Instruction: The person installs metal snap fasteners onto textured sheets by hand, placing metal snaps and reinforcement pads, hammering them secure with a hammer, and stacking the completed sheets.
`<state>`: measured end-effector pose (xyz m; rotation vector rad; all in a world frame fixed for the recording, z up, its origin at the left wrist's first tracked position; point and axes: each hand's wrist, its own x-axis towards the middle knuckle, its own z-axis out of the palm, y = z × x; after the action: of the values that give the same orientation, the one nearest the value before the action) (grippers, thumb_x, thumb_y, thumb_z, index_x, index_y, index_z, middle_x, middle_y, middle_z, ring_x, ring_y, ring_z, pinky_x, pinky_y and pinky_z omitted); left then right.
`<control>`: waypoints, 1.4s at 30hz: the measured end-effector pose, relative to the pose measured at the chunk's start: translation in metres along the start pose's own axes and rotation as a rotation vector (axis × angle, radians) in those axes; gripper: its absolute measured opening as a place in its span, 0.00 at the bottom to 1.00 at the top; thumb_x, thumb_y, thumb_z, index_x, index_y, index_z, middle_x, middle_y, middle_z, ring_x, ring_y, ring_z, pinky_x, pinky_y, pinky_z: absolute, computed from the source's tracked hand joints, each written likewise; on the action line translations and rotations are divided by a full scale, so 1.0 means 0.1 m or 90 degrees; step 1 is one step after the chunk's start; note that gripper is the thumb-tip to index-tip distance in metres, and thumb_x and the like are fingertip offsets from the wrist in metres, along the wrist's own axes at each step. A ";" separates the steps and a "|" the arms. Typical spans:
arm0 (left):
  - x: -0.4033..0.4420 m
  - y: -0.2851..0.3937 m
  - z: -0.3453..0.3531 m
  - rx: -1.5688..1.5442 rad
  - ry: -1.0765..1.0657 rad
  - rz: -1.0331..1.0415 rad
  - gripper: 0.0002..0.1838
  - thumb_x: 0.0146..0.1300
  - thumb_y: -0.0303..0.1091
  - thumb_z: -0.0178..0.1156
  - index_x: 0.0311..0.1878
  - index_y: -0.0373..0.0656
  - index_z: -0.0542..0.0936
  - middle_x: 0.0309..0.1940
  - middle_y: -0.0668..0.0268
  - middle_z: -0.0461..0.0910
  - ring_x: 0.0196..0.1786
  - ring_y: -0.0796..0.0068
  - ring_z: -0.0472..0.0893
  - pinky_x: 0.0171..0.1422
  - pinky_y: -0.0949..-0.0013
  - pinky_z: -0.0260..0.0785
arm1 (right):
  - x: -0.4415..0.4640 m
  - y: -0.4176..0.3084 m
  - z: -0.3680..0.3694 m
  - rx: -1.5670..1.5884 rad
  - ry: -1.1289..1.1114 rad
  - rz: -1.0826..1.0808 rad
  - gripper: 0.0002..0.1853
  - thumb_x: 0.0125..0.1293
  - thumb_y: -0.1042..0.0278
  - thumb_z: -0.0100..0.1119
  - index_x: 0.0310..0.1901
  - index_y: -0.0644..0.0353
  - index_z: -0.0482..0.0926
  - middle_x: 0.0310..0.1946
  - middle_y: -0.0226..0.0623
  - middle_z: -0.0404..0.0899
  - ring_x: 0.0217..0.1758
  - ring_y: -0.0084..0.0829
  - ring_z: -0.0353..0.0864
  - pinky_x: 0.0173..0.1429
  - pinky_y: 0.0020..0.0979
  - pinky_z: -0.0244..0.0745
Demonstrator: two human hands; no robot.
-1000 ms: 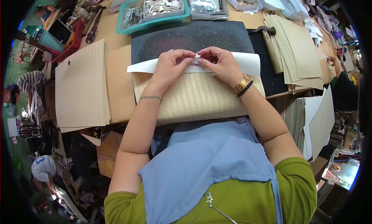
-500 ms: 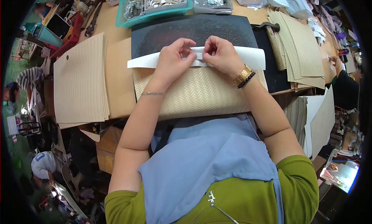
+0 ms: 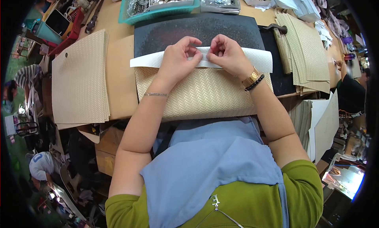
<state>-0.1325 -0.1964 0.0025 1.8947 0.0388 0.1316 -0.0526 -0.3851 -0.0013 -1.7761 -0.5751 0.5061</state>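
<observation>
At the left of the worktop (image 3: pixel 120 78), a stack of woven sheets (image 3: pixel 81 78) reaches the near edge. In the middle, a cream woven panel (image 3: pixel 209 93) lies along the near edge, its white backing (image 3: pixel 256 61) turned up at the far side over a dark board (image 3: pixel 197 28). The left hand (image 3: pixel 177 60) is half curled over the backing, index finger raised clear of the thumb; whether its other fingertips grip anything I cannot tell. Between the hands, a small white piece (image 3: pixel 203 54) shows against the backing. A second ago the fingertips nearly met over a white piece; now they stand apart, so more of the backing shows between them and the piece seems to lie on it. The right hand (image 3: pixel 231 58) is bent, thumb and index close together beside the piece, any hold unclear. Further right are a hammer (image 3: pixel 282 50) and more woven sheets (image 3: pixel 308 54), towards the worktop's right side.
</observation>
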 end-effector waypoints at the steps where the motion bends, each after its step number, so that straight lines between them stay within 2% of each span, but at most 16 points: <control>1: 0.00 0.00 0.00 -0.001 0.002 0.005 0.15 0.61 0.26 0.66 0.52 0.40 0.79 0.32 0.76 0.81 0.29 0.93 0.67 0.34 0.83 0.63 | 0.01 0.02 0.01 0.000 0.004 -0.001 0.11 0.57 0.70 0.68 0.37 0.59 0.75 0.29 0.26 0.80 0.33 0.17 0.77 0.39 0.24 0.74; 5: 0.01 0.04 0.00 0.001 -0.011 -0.032 0.17 0.61 0.25 0.66 0.54 0.40 0.78 0.32 0.75 0.82 0.30 0.93 0.69 0.35 0.83 0.63 | 0.02 0.01 0.00 0.004 0.008 -0.006 0.10 0.57 0.71 0.67 0.37 0.59 0.75 0.29 0.27 0.80 0.32 0.18 0.77 0.38 0.25 0.74; 8: 0.03 0.03 0.01 -0.007 -0.009 -0.041 0.18 0.61 0.25 0.66 0.55 0.40 0.78 0.32 0.74 0.82 0.30 0.93 0.69 0.35 0.83 0.64 | 0.04 -0.06 -0.01 -0.064 -0.020 0.000 0.11 0.62 0.78 0.64 0.39 0.59 0.71 0.30 0.22 0.74 0.33 0.12 0.74 0.37 0.17 0.71; 14: 0.04 -0.07 0.05 0.009 0.020 -0.003 0.19 0.61 0.26 0.66 0.55 0.40 0.77 0.31 0.73 0.82 0.30 0.91 0.70 0.35 0.81 0.65 | 0.00 -0.21 0.05 -0.177 -0.002 -0.032 0.08 0.62 0.77 0.63 0.37 0.60 0.72 0.31 0.22 0.75 0.32 0.13 0.74 0.35 0.20 0.71; 16: 0.01 -0.02 0.04 0.049 0.025 0.023 0.19 0.61 0.27 0.66 0.56 0.39 0.77 0.30 0.73 0.82 0.30 0.91 0.70 0.35 0.81 0.65 | 0.06 -0.05 0.03 -0.067 -0.013 -0.050 0.08 0.62 0.77 0.63 0.38 0.60 0.73 0.32 0.22 0.76 0.32 0.13 0.73 0.35 0.19 0.71; 17: 0.00 0.00 0.03 0.062 0.040 0.037 0.17 0.60 0.30 0.67 0.52 0.41 0.80 0.29 0.70 0.83 0.29 0.86 0.73 0.36 0.77 0.67 | 0.09 0.02 -0.04 -0.016 -0.015 -0.061 0.07 0.61 0.76 0.63 0.38 0.61 0.74 0.33 0.23 0.77 0.31 0.13 0.72 0.35 0.19 0.71; 21: 0.01 -0.04 0.04 0.212 0.045 0.189 0.08 0.58 0.34 0.67 0.40 0.45 0.85 0.29 0.66 0.84 0.32 0.71 0.79 0.40 0.66 0.69 | 0.12 -0.22 -0.50 -0.140 0.189 -0.041 0.11 0.60 0.67 0.68 0.42 0.62 0.83 0.33 0.30 0.84 0.30 0.19 0.77 0.38 0.25 0.75; 23: -0.02 -0.01 0.06 0.278 0.025 0.185 0.05 0.57 0.38 0.68 0.34 0.49 0.85 0.30 0.69 0.84 0.37 0.63 0.81 0.46 0.58 0.67 | 0.15 -0.17 -0.73 -0.344 0.205 -0.013 0.08 0.62 0.67 0.65 0.41 0.59 0.85 0.36 0.37 0.86 0.34 0.33 0.82 0.43 0.32 0.78; 24: -0.03 0.02 0.07 0.293 0.029 0.193 0.05 0.57 0.36 0.68 0.33 0.48 0.86 0.30 0.67 0.84 0.35 0.63 0.81 0.44 0.59 0.69 | 0.20 -0.04 -0.82 -0.419 0.203 -0.004 0.07 0.62 0.69 0.64 0.41 0.57 0.85 0.38 0.39 0.85 0.37 0.38 0.83 0.46 0.35 0.79; 26: -0.03 0.08 0.07 0.324 0.043 0.210 0.04 0.56 0.33 0.69 0.30 0.45 0.86 0.30 0.65 0.84 0.32 0.63 0.81 0.40 0.62 0.72 | 0.08 -0.04 -0.78 -0.534 0.279 -0.245 0.08 0.62 0.71 0.62 0.41 0.56 0.86 0.41 0.40 0.84 0.46 0.45 0.82 0.52 0.39 0.78; 27: -0.03 0.10 0.08 0.336 0.040 0.206 0.05 0.56 0.34 0.68 0.30 0.45 0.85 0.29 0.66 0.83 0.34 0.64 0.81 0.41 0.62 0.71 | -0.02 -0.17 -0.74 -0.517 0.239 -0.267 0.07 0.62 0.70 0.63 0.41 0.55 0.86 0.43 0.38 0.83 0.48 0.43 0.81 0.52 0.41 0.76; 30: -0.05 0.19 0.07 0.389 0.012 0.176 0.05 0.58 0.36 0.67 0.32 0.46 0.85 0.30 0.67 0.83 0.35 0.63 0.81 0.43 0.61 0.71 | -0.30 -0.17 -0.62 -0.586 0.175 -0.323 0.06 0.62 0.65 0.66 0.39 0.55 0.86 0.41 0.32 0.83 0.48 0.37 0.80 0.52 0.40 0.73; 33: -0.03 0.36 0.03 0.469 -0.063 0.153 0.07 0.59 0.37 0.66 0.37 0.46 0.84 0.31 0.65 0.83 0.40 0.61 0.82 0.45 0.59 0.71 | -0.36 0.11 -0.61 -0.504 0.205 -0.329 0.06 0.62 0.64 0.67 0.38 0.54 0.86 0.40 0.30 0.83 0.47 0.34 0.80 0.52 0.38 0.71; 38: 0.51 0.89 0.03 0.489 -0.207 0.107 0.11 0.62 0.38 0.64 0.43 0.44 0.85 0.35 0.58 0.85 0.41 0.56 0.84 0.46 0.59 0.75 | -0.38 0.11 -0.61 -0.472 0.214 -0.335 0.06 0.60 0.63 0.68 0.38 0.51 0.86 0.40 0.28 0.82 0.46 0.33 0.80 0.51 0.38 0.71; 41: 1.21 0.99 0.16 0.423 -0.189 0.072 0.15 0.66 0.40 0.63 0.49 0.41 0.84 0.39 0.57 0.87 0.42 0.67 0.85 0.51 0.65 0.75 | -0.35 0.15 -0.65 -0.454 0.206 -0.344 0.06 0.60 0.63 0.69 0.39 0.51 0.86 0.39 0.28 0.82 0.46 0.33 0.79 0.50 0.38 0.72; 42: 1.51 0.92 0.22 0.399 -0.191 0.065 0.14 0.65 0.40 0.60 0.48 0.43 0.85 0.42 0.52 0.86 0.48 0.54 0.85 0.54 0.58 0.76 | -0.35 0.16 -0.65 -0.449 0.206 -0.347 0.07 0.60 0.64 0.69 0.39 0.51 0.86 0.39 0.28 0.82 0.46 0.33 0.79 0.50 0.38 0.72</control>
<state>0.0163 -0.2328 0.0939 2.5248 -0.2480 -0.1132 -0.0391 -0.4594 0.0018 -2.1689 -1.0418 -0.4105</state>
